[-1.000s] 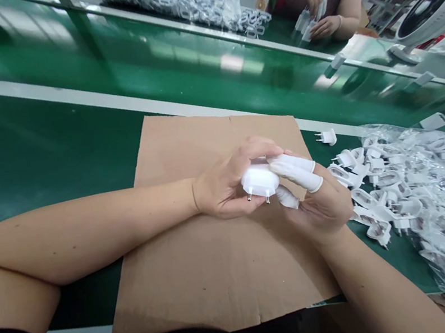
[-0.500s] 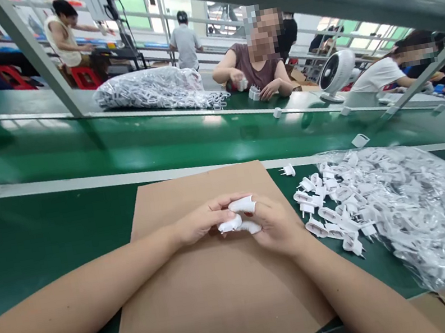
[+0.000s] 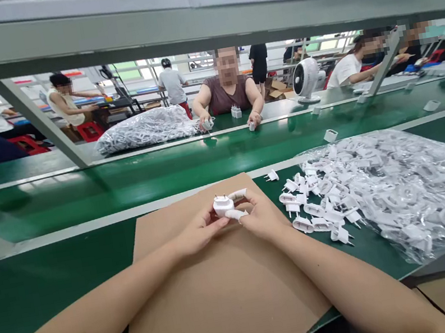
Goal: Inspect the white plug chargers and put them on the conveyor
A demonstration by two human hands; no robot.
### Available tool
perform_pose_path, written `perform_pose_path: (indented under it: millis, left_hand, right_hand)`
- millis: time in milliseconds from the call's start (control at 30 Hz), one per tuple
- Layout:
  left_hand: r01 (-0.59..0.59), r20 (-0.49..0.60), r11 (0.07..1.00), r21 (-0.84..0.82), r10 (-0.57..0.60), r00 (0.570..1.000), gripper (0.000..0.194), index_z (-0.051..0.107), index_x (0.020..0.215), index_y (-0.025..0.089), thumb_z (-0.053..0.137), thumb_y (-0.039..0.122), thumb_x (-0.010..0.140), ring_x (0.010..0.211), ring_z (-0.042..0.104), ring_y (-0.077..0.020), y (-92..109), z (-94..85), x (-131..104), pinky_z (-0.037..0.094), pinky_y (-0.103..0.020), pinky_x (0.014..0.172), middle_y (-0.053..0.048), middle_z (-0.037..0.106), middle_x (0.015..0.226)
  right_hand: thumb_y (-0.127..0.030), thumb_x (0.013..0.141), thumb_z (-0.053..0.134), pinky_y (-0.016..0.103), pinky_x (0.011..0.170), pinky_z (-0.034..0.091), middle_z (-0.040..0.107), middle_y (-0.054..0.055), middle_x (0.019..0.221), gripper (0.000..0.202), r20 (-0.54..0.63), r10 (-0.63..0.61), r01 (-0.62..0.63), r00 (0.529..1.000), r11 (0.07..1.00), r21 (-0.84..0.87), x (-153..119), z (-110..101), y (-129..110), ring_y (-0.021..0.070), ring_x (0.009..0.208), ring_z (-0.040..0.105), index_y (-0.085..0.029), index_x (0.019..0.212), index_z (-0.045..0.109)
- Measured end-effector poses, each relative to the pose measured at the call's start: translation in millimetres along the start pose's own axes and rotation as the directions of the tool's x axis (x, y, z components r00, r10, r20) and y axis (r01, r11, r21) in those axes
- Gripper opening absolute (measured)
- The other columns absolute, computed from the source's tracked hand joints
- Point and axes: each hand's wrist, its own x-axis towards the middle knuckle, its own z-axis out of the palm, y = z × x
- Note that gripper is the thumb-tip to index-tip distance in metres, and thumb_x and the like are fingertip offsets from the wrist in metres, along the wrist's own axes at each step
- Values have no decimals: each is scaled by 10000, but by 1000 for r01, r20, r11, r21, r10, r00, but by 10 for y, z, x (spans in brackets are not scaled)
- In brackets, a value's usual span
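Between my two hands is a white plug adapter [image 3: 223,206], upright, its two metal pins pointing up. My left hand [image 3: 201,228] grips it from the left with thumb and fingers. From the right, my right hand [image 3: 262,214] pinches the same adapter; white covers wrap its thumb and a finger. Both hands are above a brown cardboard sheet [image 3: 214,298] on the green bench. To the right lie several loose white plug parts [image 3: 317,208], some with pins showing.
A clear plastic bag [image 3: 430,183] full of white parts lies at the right. Beyond runs a green conveyor belt [image 3: 156,177] carrying white housings [image 3: 330,135]. A co-worker [image 3: 231,94] sits opposite, handling white parts. A shelf beam [image 3: 165,28] crosses above; a fan [image 3: 305,80] stands behind.
The adapter has turned up into view with its pins on top; before, my fingers mostly covered it. My head view has levelled. The co-worker's hands have moved apart.
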Motion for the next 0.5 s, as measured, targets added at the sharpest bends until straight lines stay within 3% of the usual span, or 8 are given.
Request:
perform_pose_path:
  millis: [133,233,267,333,400,500]
  left_hand:
    - [78,-21,977,200,-76,997,544,620,1305,218,718,573,904,1258,606,-313,166,-127,54,501,-385,1020,-117,651,1381]
    - [129,-255,936,329,-44,966,599,607,1329,238,708,617,877,1230,625,-312,123,-370,149,526,-355,961,-88,664,1373]
    - [171,-377,908,382,-16,926,606,616,1315,229,712,619,861,1194,640,-310,82,-487,199,534,-346,928,-85,677,1347]
    - [305,-599,807,505,73,798,551,673,1217,192,724,583,832,1111,656,-304,-13,-753,318,530,-331,882,-82,707,1250]
    - [401,-698,751,524,109,707,446,706,1116,147,709,494,836,1050,652,-312,-99,-1022,444,510,-339,855,-101,720,1140]
    - [471,-765,720,509,128,632,367,696,1111,125,662,390,859,992,646,-292,-184,-1335,589,481,-338,833,-108,714,1080]
  right_hand:
    - [-305,899,696,354,945,593,742,80,1261,347,62,14,-5,998,989,-149,67,-79,46,223,1072,741,-243,1241,712]
    - [-378,1006,572,357,997,565,688,107,1369,420,-10,25,-27,1000,891,-452,174,-181,133,237,1208,683,-215,1389,622]
    - [-364,1015,555,387,1045,536,670,131,1388,442,-52,33,-55,998,844,-534,215,-221,162,261,1277,639,-186,1418,593]
    - [-303,998,570,480,1163,423,637,188,1404,440,-115,53,-115,992,767,-631,292,-294,209,326,1410,518,-124,1400,589]
    - [-255,983,577,550,1244,274,590,235,1442,394,-163,78,-169,984,714,-679,352,-340,241,370,1512,379,-88,1337,617]
    - [-252,1003,538,593,1280,111,456,259,1573,393,-213,116,-237,970,638,-733,407,-345,286,395,1599,173,-66,1344,602]
